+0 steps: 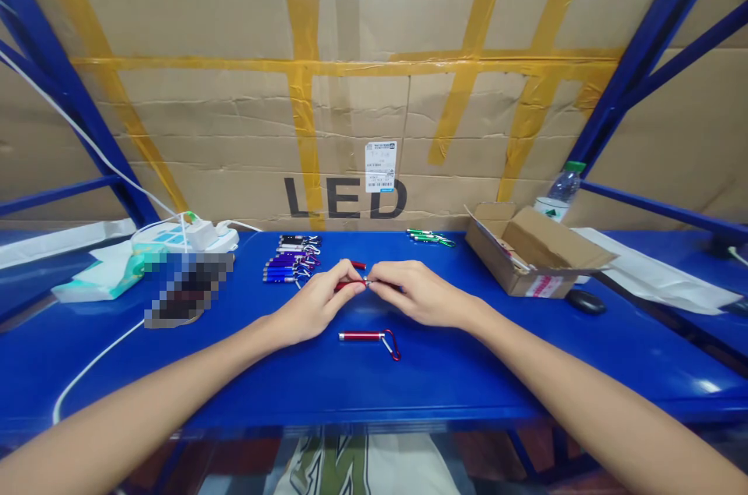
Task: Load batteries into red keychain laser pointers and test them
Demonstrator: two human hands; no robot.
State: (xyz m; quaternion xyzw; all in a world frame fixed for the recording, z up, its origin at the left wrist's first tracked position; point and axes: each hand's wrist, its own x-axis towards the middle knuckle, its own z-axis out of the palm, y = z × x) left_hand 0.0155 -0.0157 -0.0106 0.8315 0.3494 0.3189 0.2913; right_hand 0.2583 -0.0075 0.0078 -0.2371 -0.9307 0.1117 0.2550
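Note:
My left hand (319, 300) and my right hand (418, 294) meet at the middle of the blue table (456, 378), both pinching one small red keychain flashlight (351, 285) between the fingertips. A second red flashlight with a red carabiner (368, 337) lies on the table just in front of my hands. Behind my left hand sits a pile of several purple and black flashlights (291, 261). Another red piece (358, 265) shows just behind my fingers.
An open cardboard box (529, 249) stands at the right, with a water bottle (561, 191) behind it and a black mouse (586, 302) beside it. Green flashlights (431, 238) lie at the back. A white power strip (187, 236) and cable lie left. Cardboard wall behind.

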